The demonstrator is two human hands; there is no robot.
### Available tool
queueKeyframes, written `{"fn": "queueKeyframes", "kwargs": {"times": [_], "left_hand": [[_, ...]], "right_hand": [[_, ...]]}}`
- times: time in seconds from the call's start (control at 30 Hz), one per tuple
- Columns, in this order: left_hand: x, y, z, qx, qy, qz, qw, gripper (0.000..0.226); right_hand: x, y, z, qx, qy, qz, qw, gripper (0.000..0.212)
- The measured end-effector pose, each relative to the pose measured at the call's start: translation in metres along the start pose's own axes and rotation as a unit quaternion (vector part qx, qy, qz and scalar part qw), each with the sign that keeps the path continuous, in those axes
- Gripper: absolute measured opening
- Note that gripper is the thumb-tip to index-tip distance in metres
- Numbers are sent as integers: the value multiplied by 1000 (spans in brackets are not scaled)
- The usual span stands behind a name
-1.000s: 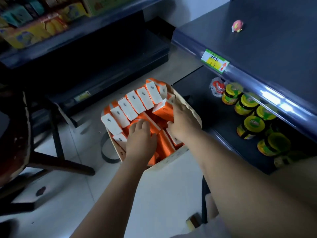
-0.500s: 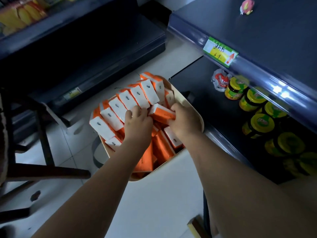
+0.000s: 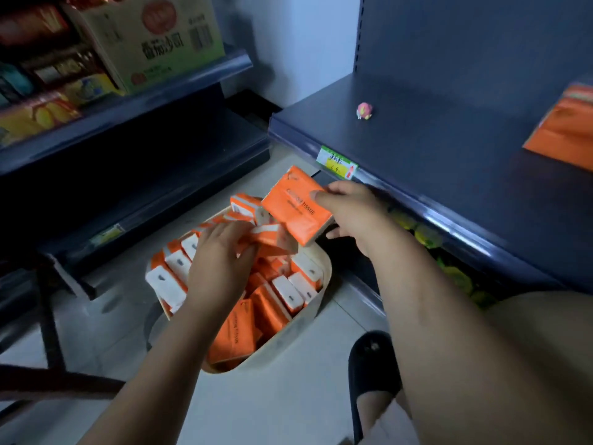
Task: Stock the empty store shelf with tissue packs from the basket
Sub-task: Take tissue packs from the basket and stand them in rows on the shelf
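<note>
Keep right hand [image 3: 353, 213] fingers [image 3: 321, 196] clamped on the tissue pack [image 3: 295, 207], above the basket [image 3: 308, 319] far rim, just below the shelf [image 3: 449, 149] edge. Lift clear of the price tag [image 3: 337, 163], set flat on the shelf. Down among the basket's packs [image 3: 288, 290], left hand [image 3: 221, 255] fingers curled; grip unclear.

Right hand [image 3: 349, 213] grips an orange tissue pack [image 3: 296, 208] above the basket [image 3: 316, 316] (left hand [image 3: 221, 252] holds another inside).

We were in shop: dark metal shelves [image 3: 449, 149], price label [image 3: 337, 163] clipped on shelf edge, printed carton [image 3: 154, 43] and packaged goods [image 3: 38, 114] on opposite rack.
</note>
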State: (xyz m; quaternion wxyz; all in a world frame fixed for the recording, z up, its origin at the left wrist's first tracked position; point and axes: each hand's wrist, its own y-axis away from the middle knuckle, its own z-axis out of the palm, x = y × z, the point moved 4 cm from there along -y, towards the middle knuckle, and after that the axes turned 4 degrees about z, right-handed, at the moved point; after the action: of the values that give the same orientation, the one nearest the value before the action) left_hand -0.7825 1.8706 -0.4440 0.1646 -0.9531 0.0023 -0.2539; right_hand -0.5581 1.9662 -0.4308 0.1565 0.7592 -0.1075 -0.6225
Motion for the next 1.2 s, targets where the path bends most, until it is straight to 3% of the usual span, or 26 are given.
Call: {"fn": "queueKeyframes", "kwargs": {"times": [0.23, 0.33, 0.43, 0.53, 0.67, 0.73, 0.9, 1.07, 1.2], "left_hand": [[104, -34, -32, 19, 209, -19, 978, 16], [162, -56, -29, -5, 318, -3, 948, 24], [231, -71, -18, -23, 388, 43, 920, 24], [303, -77, 15, -56, 410, 92, 906, 9], [382, -74, 74, -92, 361, 168, 913, 10], [409, -75, 94, -100, 354, 208, 906, 14], [438, -80, 135, -131, 389, 213, 886, 22], [435, -104, 151, -130, 472, 165, 856, 22], [430, -121, 159, -129, 494, 128, 850, 24]], "right_hand": [[-54, 69, -85, 106, -82, -64, 989, 16], [-68, 107, -156, 160, -34, -153, 975, 5], [-65, 144, -235, 215, 19, -195, 957, 9], [-43, 179, -311, 282, 32, -193, 939, 12], [7, 209, -384, 369, 31, -142, 918, 8], [13, 209, -408, 396, 98, -113, 906, 12], [4, 208, -436, 445, 199, -105, 867, 16], [5, 194, -444, 399, 267, -150, 865, 24], [3, 175, -448, 400, 396, -172, 809, 36]]}}
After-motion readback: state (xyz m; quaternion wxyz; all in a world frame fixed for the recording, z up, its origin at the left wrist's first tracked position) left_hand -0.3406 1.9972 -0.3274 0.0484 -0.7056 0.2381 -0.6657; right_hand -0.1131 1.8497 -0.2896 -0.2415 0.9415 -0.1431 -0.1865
